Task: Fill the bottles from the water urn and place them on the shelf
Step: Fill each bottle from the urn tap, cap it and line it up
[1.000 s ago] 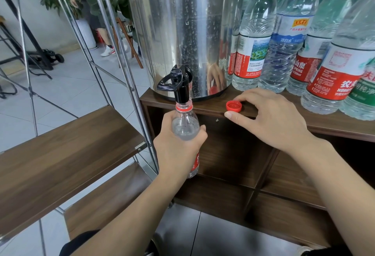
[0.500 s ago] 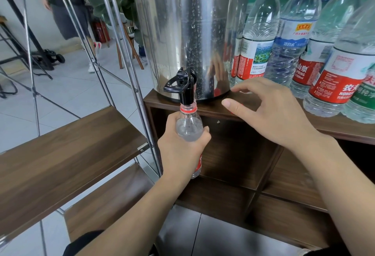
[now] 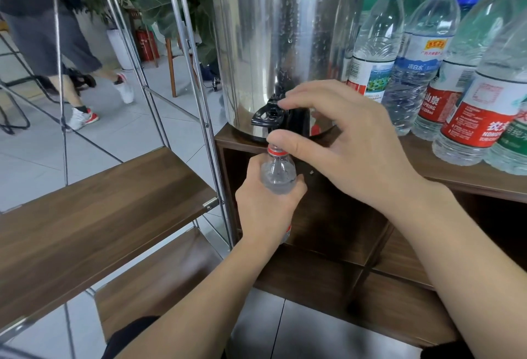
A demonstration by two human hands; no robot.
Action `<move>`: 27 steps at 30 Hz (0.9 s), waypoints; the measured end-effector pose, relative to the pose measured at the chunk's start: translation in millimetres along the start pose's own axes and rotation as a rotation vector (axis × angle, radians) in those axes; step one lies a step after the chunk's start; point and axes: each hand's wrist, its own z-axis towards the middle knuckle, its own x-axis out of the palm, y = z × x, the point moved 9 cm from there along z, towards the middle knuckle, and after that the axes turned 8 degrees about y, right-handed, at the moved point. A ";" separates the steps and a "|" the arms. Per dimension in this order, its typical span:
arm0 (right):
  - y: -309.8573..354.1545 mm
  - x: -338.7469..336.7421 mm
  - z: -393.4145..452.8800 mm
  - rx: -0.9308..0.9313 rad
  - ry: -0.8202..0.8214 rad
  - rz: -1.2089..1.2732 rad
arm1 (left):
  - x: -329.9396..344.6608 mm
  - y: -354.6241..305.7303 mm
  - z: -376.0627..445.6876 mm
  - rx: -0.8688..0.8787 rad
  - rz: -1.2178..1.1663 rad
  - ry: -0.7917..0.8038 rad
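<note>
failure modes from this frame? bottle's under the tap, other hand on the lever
1. The left hand holds the small bottle up under the black tap with nothing beneath it; its narrow neck could drift off the spout and spill.
2. The right hand covers the bottle mouth from view, so overfill may go unseen.
3. The crowded bottles sit beside that right arm and could be knocked.

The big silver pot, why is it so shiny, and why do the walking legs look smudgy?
In the head view, the water urn is polished steel, so it mirrors room light as bright streaks and reflects the bottles beside it. The passer-by's legs are blurred by movement, and the wide lens makes the shelf poles lean.
</note>
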 end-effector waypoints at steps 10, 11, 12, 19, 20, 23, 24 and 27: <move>8.5 6.1 12.8 -0.047 0.006 -0.021 | 1.0 2.4 -0.8 -0.028 -0.025 0.018; 8.8 5.3 13.4 -0.049 0.001 -0.024 | 0.9 2.4 -0.6 -0.025 -0.025 0.019; 9.2 4.6 13.7 -0.051 -0.002 -0.033 | 0.9 2.0 -0.6 -0.021 -0.025 0.019; 12.8 5.3 14.0 -0.072 0.008 -0.054 | 0.0 2.0 -1.3 -0.030 -0.037 0.015; 13.0 4.8 14.0 -0.073 0.010 -0.055 | -0.4 1.7 -1.3 -0.029 -0.037 0.014; 13.3 3.9 13.5 -0.072 0.008 -0.057 | -0.4 2.0 -1.2 -0.032 -0.031 0.017; 13.7 3.8 13.4 -0.071 0.010 -0.055 | -0.4 2.1 -1.2 -0.034 -0.029 0.017; 13.7 5.1 13.8 -0.058 0.023 -0.047 | -0.9 0.6 -1.4 -0.026 -0.019 0.020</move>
